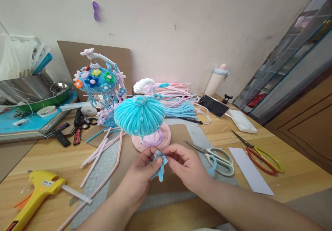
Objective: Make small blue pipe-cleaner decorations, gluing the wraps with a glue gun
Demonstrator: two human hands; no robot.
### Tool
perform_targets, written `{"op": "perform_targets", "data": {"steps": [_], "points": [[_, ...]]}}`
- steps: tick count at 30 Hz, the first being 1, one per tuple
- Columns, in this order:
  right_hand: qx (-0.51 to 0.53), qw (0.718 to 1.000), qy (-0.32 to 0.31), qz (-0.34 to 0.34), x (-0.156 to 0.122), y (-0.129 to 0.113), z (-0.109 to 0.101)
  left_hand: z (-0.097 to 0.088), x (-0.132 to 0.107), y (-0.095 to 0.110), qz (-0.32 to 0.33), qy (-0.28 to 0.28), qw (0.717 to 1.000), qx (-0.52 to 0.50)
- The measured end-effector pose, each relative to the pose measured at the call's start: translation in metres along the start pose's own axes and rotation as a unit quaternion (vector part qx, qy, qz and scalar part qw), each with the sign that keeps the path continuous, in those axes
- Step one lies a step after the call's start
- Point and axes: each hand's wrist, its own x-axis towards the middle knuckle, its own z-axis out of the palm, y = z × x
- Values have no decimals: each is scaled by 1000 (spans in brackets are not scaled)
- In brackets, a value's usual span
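Note:
Both hands meet low in the middle, over a brown cardboard sheet (178,186). Between the thumb and fingers of my left hand (141,170) is a small bundle of bent blue pipe cleaner (161,170). My right hand (186,165) pinches the same piece at its upper right side; its fingertips partly hide the spot. Just beyond the hands stands a ribbed turquoise lantern shade (139,116) made of pipe cleaners. Below the shade lies a round pink and lilac coiled base (137,142), partly covered by my hands.
A yellow hot glue gun (43,189) lies at the left. Green-handled scissors (220,158), a white strip (250,170) and red-yellow scissors (261,158) lie at the right. A flowered blue lantern (95,80), bundled pipe cleaners (178,109), a phone (214,105) and a bottle (216,82) stand or lie behind.

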Motion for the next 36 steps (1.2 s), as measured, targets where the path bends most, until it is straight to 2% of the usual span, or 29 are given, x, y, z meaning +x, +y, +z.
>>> {"op": "perform_targets", "data": {"steps": [5, 11, 19, 22, 26, 29, 33, 36], "points": [[8, 999, -9, -38, 0, 1, -1, 0, 0, 0, -5, -11, 1000, 2], [-36, 995, 10, -96, -2, 3, -3, -1, -2, -2, -22, -36, 999, 12], [-113, 980, 10, -165, -5, 4, -5, 0, -2, -2, -38, -38, 998, 34], [-72, 989, 7, -132, -5, 5, -3, 0, -2, -2, -36, -22, 999, 29], [47, 998, 28, -32, -3, 9, 0, 2, 0, -3, 17, -3, 1000, 16], [92, 995, 36, 18, -2, 12, 1, 4, 1, -4, 51, 3, 998, 26], [127, 991, 21, 47, -1, 16, 1, 6, 0, -5, 100, 6, 994, 32], [145, 988, 8, 49, -2, 17, 1, 6, 0, -5, 104, -18, 994, 26]]}}
